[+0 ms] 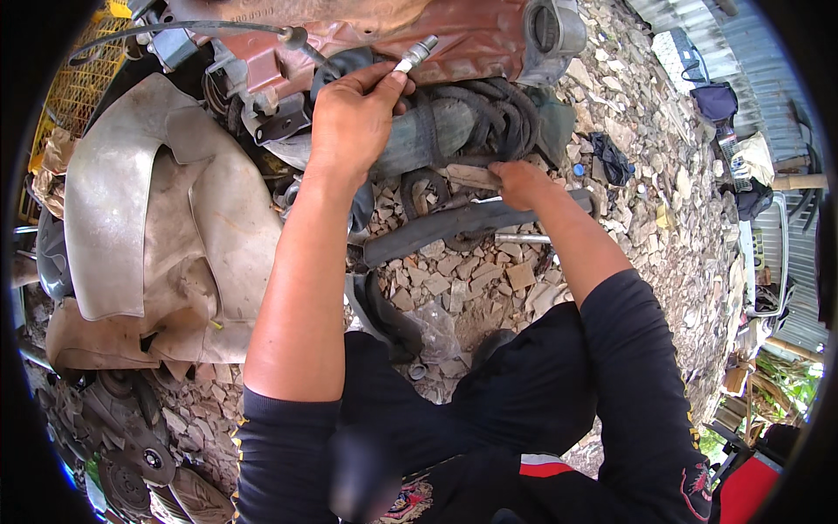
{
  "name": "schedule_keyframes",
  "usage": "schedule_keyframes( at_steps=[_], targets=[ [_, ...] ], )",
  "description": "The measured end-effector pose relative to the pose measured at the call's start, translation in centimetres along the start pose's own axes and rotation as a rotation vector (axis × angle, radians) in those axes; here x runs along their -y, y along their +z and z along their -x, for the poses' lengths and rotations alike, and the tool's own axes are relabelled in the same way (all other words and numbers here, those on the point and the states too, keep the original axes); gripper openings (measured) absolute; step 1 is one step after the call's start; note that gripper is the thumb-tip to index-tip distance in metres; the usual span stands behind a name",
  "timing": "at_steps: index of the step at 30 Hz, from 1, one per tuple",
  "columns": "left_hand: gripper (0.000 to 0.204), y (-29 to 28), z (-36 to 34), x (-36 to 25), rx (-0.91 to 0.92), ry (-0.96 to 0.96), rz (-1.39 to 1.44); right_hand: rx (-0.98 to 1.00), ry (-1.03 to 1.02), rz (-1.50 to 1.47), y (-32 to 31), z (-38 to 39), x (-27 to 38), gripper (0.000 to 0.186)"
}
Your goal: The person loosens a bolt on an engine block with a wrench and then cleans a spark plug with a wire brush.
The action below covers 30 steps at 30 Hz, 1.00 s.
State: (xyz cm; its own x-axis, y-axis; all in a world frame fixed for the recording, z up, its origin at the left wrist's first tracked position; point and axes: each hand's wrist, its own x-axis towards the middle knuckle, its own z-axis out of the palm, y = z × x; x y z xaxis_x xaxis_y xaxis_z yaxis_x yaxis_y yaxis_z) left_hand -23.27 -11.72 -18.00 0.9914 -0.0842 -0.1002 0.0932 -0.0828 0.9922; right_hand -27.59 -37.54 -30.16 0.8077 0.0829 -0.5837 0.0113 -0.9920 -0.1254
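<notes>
My left hand (353, 118) is raised in front of the reddish-brown engine block (467, 44). Between its thumb and fingers it pinches a silver, stepped metal piece with a whitish part, which looks like a spark plug (414, 56). Lower and to the right, my right hand (524, 185) is closed on the end of a flat, pale brown strip (472, 177); its material is unclear. That strip is just above a long black rubber piece (463, 229). Behind both hands lies a dusty grey-green tube-like bundle (428, 135) with black straps coiled on it.
A large bent beige sheet (109, 205) covers the left side. A black cable (183, 26) with a rubber boot crosses the upper left. Below the rubber piece lies a metal rod (522, 237). Broken stone (650, 288) covers the ground; old metal parts (122, 437) are piled lower left.
</notes>
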Motion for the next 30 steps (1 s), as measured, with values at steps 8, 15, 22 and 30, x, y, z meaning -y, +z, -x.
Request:
schedule_keyframes(
  at_steps=[8,15,22,30],
  targets=[
    [0.031,0.3,0.0,0.1,0.014,0.003,-0.018,-0.018,-0.073,0.081,0.8,-0.1,1.4,0.047],
    [0.031,0.2,0.3,-0.1,0.022,0.007,-0.005,-0.077,-0.098,0.170,1.4,-0.8,2.6,0.048],
    [0.026,0.0,0.5,-0.2,-0.028,0.032,-0.005,-0.174,-0.183,0.168,1.7,-1.3,3.3,0.052],
    [0.026,-0.5,0.7,-0.3,-0.053,0.009,-0.022,-0.225,-0.115,-0.017,0.5,-3.4,-0.3,0.040]
  ],
)
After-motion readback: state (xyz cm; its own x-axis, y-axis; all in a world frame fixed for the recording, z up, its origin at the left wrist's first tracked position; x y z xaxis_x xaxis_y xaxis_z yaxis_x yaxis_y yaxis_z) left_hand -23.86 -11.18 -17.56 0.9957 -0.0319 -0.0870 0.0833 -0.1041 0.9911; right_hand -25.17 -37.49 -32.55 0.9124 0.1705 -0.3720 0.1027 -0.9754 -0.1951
